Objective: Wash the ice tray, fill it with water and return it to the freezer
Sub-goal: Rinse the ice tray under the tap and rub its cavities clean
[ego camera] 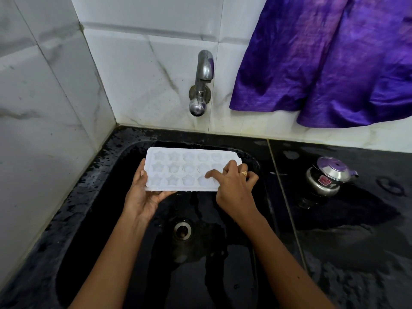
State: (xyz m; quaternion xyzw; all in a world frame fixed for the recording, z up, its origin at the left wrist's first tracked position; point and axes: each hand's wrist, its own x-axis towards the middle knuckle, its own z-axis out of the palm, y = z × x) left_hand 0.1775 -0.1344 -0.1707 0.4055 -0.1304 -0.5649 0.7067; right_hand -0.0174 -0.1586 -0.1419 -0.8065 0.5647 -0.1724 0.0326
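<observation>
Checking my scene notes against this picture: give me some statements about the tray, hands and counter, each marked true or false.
The ice tray is held above the sink. True.
The left hand grips the tray's left end. True.
The right hand hangs idle beside the sink. False: its fingers lie on the tray's right end.
The steel pot sits inside the sink. False: it stands on the counter, right of the sink.
The hanging cloth is green. False: it is purple.

Both forearms are bare; the right hand (pixel 235 190) wears 1 gold ring (pixel 244 173).
</observation>
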